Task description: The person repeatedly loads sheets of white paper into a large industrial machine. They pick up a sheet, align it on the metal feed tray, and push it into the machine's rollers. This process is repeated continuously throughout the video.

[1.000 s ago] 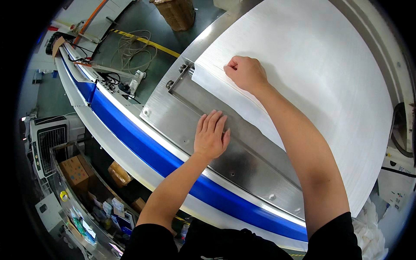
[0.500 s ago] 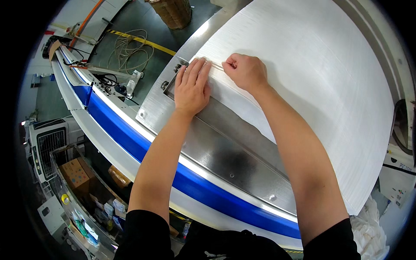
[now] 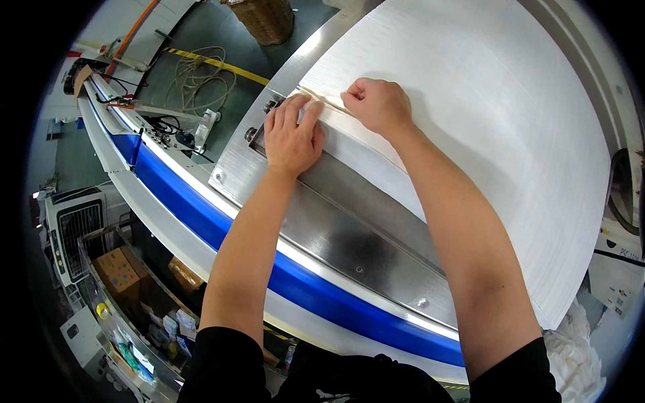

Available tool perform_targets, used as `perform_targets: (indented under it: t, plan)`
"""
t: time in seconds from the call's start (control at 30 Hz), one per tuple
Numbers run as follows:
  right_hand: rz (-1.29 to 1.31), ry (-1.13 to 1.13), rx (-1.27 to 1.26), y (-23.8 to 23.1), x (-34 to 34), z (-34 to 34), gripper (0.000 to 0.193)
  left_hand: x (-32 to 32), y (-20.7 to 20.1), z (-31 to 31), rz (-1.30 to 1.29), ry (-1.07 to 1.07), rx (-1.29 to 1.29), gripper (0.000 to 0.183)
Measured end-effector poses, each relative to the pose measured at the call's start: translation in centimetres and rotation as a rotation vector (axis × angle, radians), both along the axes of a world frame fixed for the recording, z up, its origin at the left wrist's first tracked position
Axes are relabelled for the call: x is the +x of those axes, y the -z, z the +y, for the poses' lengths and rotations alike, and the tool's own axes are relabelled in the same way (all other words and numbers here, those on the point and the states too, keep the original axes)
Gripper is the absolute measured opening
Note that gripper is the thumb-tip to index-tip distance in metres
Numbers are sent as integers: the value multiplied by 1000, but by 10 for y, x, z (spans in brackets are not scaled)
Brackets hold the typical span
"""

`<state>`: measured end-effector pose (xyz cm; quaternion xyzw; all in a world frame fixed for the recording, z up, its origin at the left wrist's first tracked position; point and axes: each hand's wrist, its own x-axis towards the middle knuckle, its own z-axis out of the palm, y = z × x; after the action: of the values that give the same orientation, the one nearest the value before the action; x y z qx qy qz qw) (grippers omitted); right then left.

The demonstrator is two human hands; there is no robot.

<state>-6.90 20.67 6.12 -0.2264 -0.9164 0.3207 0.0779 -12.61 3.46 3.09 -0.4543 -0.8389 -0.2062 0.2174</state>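
Note:
A broad white ribbed sheet or stack of thin sheets [image 3: 484, 134] covers the machine's metal bed, its layered edge running diagonally beside a brushed metal plate [image 3: 349, 235]. My left hand [image 3: 293, 138] rests at the corner of that edge, fingers apart and a little bent, next to two dark round knobs on the plate. Just to its right, my right hand [image 3: 381, 106] is closed, thumb against curled fingers, low over the white material near the layered edge. Whatever its fingertips may grip is hidden. A pale strip of the edge shows between the two hands.
A blue and white curved rail [image 3: 181, 201] runs along the machine's near side. Coiled cable [image 3: 201, 77] and a brown bin [image 3: 265, 20] are on the floor at far left. Nearer left stands a cart with cardboard boxes [image 3: 121, 275]. Crumpled white material [image 3: 574, 356] lies at lower right.
My left hand has slid slightly toward me and its fingers have bent more, exposing the layered edge's corner. My right hand stays closed, almost in place.

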Motion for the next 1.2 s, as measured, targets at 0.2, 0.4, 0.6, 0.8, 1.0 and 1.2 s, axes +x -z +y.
perform_targets:
  t: [0.2,0.4,0.6,0.8,1.0,1.2]
  plan:
    - [104,-6,-140,-5,19,-7,21,-2,-10,-13,-10,52,-101,29]
    - [17,166,110,-11,159,-42,25,-28,-37,-26,-67,301,-435,35]
    - [-375,482,351,-11,372,15,32,-1,-82,16,-34,168,-1007,46]
    - [-620,740,550,-3,608,84,44,10,-53,69,211,76,-1439,27]
    - [-685,786,575,-5,737,149,54,-105,2,9,375,116,-1415,30]
    - [-1177,828,369,-13,861,189,52,-146,30,-10,286,54,-1244,18]
